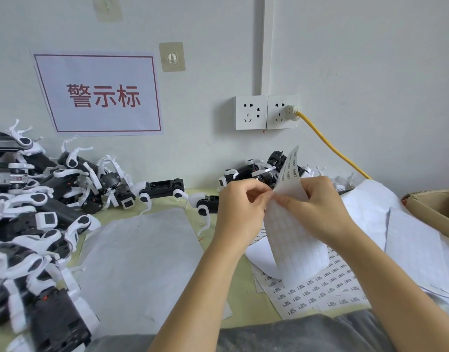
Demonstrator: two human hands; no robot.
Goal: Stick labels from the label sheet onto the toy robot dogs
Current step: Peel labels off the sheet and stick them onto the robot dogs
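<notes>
A curled white label sheet (293, 240) stands up from the table between my hands. My right hand (317, 207) grips its right side, thumb pressed on the sheet. At the sheet's left edge my left hand (240, 207) pinches with fingertips; the label itself is too small to make out. A black and white toy robot dog (162, 190) lies belly up behind a blank sheet, another dog (205, 205) lies partly hidden by my left hand, and a few more dogs (254, 171) sit behind the sheet by the wall.
A big heap of toy dogs (38, 204) fills the left side. A blank white sheet (139, 262) lies in the middle. Printed label sheets (320, 288) lie under my right arm, used backing sheets (396, 229) at right, beside a cardboard box (434, 209). A yellow cable (330, 146) hangs from the wall socket.
</notes>
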